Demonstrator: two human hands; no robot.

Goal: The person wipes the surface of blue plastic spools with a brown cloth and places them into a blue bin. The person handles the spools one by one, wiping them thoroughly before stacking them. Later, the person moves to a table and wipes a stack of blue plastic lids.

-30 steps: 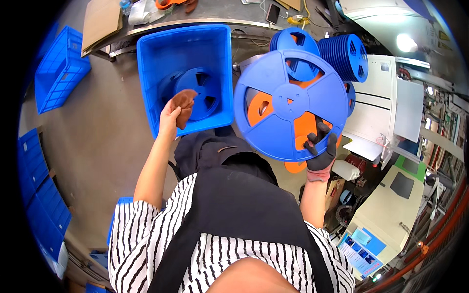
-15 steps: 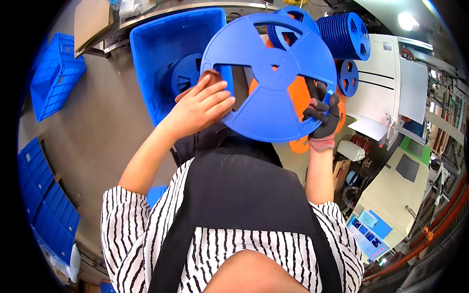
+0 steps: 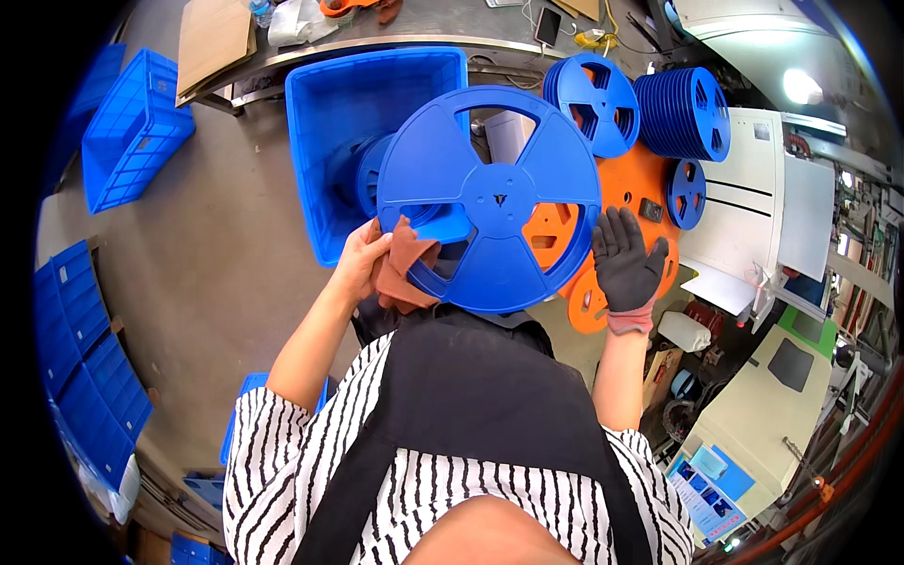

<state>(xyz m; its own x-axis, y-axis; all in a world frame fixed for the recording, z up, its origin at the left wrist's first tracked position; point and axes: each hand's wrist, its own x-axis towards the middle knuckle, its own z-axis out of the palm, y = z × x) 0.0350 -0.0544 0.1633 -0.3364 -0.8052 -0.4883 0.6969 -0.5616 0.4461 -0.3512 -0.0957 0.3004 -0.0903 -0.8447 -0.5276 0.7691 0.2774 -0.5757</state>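
A gray desk with a metal edge stands at the far side of the room. On it lie flat cardboard and a phone. A big blue bin sits in front of the desk, with blue reels inside. More blue crates stand on the gray floor to the left. On the right are a row of blue reels, some orange reels and a white cabinet.

The large blue reel is up in front of the person, over part of the bin. The bare left hand is at its left rim. Its fingers pinch a brown cloth, which lies over the reel's lower left edge. The right hand wears a dark glove with a pink cuff. Its fingers point up and out straight, the thumb is apart, and the palm shows. It is right by the reel's right rim; I cannot tell if they touch.

Half a second ago, the right fingers were curled around the rim, and the left hand lay flat over the reel's left side. A second ago, the cloth was away from the reel.
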